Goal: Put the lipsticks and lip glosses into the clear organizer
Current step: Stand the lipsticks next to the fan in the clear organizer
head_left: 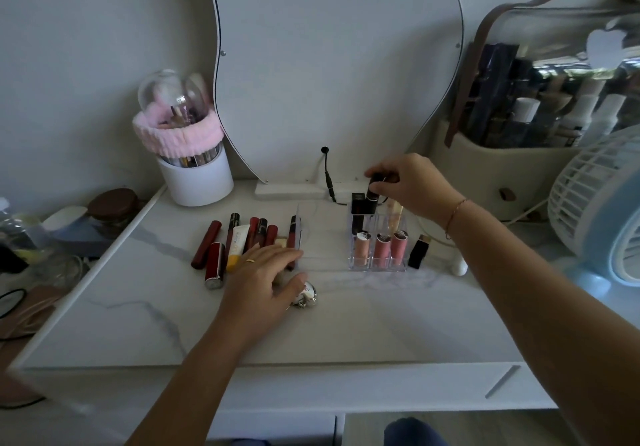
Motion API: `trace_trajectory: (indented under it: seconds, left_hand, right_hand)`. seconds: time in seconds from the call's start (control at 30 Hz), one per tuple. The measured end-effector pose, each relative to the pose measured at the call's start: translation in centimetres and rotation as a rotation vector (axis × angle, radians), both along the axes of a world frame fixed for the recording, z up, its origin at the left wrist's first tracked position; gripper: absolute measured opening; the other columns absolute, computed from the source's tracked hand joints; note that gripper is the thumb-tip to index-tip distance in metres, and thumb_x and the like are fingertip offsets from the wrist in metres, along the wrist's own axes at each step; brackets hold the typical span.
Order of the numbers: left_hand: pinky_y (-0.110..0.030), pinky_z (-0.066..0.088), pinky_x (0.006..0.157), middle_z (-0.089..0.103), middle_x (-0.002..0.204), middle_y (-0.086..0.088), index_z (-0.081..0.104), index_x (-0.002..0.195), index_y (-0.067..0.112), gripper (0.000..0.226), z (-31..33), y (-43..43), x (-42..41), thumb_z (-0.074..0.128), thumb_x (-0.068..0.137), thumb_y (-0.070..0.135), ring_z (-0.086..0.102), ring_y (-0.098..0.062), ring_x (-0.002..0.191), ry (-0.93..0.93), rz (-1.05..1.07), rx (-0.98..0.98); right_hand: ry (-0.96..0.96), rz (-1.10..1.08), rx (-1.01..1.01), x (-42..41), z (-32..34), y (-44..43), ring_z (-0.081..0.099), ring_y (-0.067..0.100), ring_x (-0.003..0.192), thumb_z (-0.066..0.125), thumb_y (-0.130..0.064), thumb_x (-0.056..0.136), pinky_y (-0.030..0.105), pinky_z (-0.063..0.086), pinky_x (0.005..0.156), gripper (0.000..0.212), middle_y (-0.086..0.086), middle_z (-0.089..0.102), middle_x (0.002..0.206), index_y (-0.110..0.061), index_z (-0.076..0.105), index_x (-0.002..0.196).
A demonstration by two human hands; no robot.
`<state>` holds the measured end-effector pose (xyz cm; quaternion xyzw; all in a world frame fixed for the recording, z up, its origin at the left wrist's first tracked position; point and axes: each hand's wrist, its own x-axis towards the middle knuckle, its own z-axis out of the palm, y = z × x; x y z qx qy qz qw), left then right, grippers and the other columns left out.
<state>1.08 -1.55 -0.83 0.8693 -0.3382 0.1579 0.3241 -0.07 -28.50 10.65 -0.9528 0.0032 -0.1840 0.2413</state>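
Head view: my two hands over the marble table, one at the clear organizer, one at the loose pile.

My right hand [412,182] pinches a dark lipstick [374,193] by its top, upright above the back row of the clear organizer [378,237] — three pink lip glosses [381,248] stand in its front row. My left hand [266,281] lies spread, fingers on the near end of the loose lipsticks and glosses [239,241] lying left of the organizer. A black lipstick [419,250] stands just beside the organizer's right wall.
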Motion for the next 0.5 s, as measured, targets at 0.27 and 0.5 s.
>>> trace_trajectory:
  seconds: [0.27,0.5]
  left_hand:
    - [-0.031,0.026,0.109,0.064,0.122,0.004,0.063,0.12,0.023,0.042,0.02,0.01,-0.07,0.054,0.084,0.044,0.049,-0.011,0.122,0.023,-0.005,0.009]
    - [-0.035,0.027,0.112,0.062,0.125,0.003,0.061,0.122,0.023,0.039,-0.01,0.06,-0.13,0.056,0.087,0.042,0.047,-0.011,0.125,0.029,-0.009,0.015]
  right_hand:
    - [0.131,0.029,-0.172,0.51,-0.91,0.65,0.063,0.016,0.092,0.064,-0.015,0.084,0.025,0.048,0.086,0.027,0.003,0.07,0.106,-0.016,0.066,0.111]
    - [0.157,0.049,-0.211,0.08,-0.46,0.54,0.06,0.015,0.093,0.065,-0.017,0.083,0.024,0.045,0.087,0.034,0.0,0.067,0.107,-0.016,0.062,0.117]
